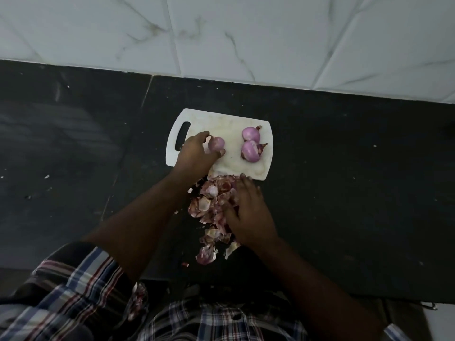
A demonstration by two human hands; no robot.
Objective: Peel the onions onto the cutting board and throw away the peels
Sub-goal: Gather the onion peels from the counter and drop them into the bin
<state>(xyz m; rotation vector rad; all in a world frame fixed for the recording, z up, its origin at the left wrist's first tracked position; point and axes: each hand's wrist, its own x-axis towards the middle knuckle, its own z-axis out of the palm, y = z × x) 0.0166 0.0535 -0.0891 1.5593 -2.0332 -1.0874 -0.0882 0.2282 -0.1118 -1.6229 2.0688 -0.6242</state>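
The right hand [248, 212] covers part of the peel pile [211, 205]; the left hand [197, 153] hides the cutting board's [221, 119] near-left corner.

On the tabletop [344, 168] lies the cutting board [221, 121]; two onions [250, 143] sit at its right, one onion [216, 143] left, peels [211, 205] heaped before it.

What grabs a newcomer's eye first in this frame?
Three peeled purple onions on the white cutting board: two onions touching at its right end, a third onion held by the left hand near the handle slot. Then the heap of onion peels on the dark counter below the board, with the right hand spread on it.
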